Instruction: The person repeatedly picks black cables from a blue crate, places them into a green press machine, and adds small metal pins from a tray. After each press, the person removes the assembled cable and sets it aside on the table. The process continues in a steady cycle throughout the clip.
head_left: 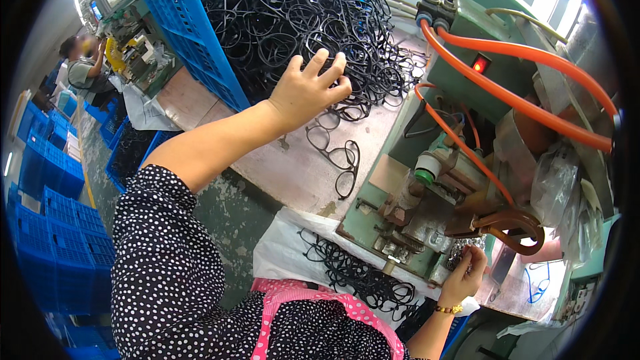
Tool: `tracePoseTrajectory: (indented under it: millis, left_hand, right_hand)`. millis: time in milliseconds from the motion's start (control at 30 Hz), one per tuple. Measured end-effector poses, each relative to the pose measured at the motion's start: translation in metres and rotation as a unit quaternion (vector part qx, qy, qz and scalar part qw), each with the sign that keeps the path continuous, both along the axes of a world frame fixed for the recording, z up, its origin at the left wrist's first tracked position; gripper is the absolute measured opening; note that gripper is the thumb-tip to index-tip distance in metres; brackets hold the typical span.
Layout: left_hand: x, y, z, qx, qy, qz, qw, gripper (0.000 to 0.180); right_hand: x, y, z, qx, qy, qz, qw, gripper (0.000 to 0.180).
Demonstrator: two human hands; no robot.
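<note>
Eyeglass frames [313,20], black and tangled, are heaped high on the bench [293,167] beside the wall of a blue crate [180,20], and the heap is being reached into from the near side. The left hand [310,87] is spread wide, fingers splayed over the lower edge of the pile, nothing closed on yet; whether the fingertips are actually hooked under a frame cannot be told, since the palm is turned away. One loose frame [337,157] is seen lying apart on the bare bench top, just below that hand. The heap appears to be kept within an arm's stretch of the green machine [427,207], so that stock can be drawn across without standing.

Down at the lower right, the right hand [465,273] is curled up against the machine's front, by a brown curved lever [513,230]. Something small seems to be pinched there, but it is hidden behind the fingers, so its grip cannot be judged. A second bunch of frames [353,273] is gathered on a white sheet [280,247] at the lap, likely as a catch for pieces coming off the machine.

Orange hoses [527,103] are looped over the housing. The machine's working point is lost among metal parts, and the picture's rim is bent and dark.
</note>
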State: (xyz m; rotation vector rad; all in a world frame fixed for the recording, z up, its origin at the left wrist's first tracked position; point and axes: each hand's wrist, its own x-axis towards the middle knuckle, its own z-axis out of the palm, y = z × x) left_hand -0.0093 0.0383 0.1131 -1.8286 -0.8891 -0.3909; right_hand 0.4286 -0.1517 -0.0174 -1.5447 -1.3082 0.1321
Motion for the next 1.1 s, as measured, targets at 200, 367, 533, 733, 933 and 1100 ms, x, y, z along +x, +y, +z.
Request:
tracePoseTrajectory:
  millis: [200,367,533,733,933,1100]
  left_hand:
    - [-0.005,-0.011,-0.001,-0.027,-0.002,-0.048,0.998,0.020]
    - [0.012,0.058,0.021,-0.047,-0.083,-0.038,0.995,0.033]
    - [0.054,0.085,0.011,-0.013,-0.099,0.010,0.995,0.025]
    - [0.056,0.021,-0.076,-0.066,0.034,-0.063,0.995,0.026]
    - [0.028,-0.013,-0.097,-0.102,-0.025,-0.079,0.991,0.021]
    - [0.022,-0.017,-0.086,-0.191,0.010,-0.046,0.980,0.045]
  right_hand:
    - [0.001,0.002,-0.003,-0.012,0.003,-0.001,1.000,0.016]
    - [-0.001,0.002,-0.001,-0.010,0.037,0.020,0.999,0.016]
    - [-0.003,0.001,0.003,-0.019,0.018,0.007,1.000,0.014]
    - [-0.001,0.001,0.001,-0.006,0.011,0.011,1.000,0.013]
    - [0.000,0.000,0.000,-0.002,0.035,0.022,0.999,0.013]
    - [0.000,0.001,0.001,0.013,0.011,0.023,1.000,0.014]
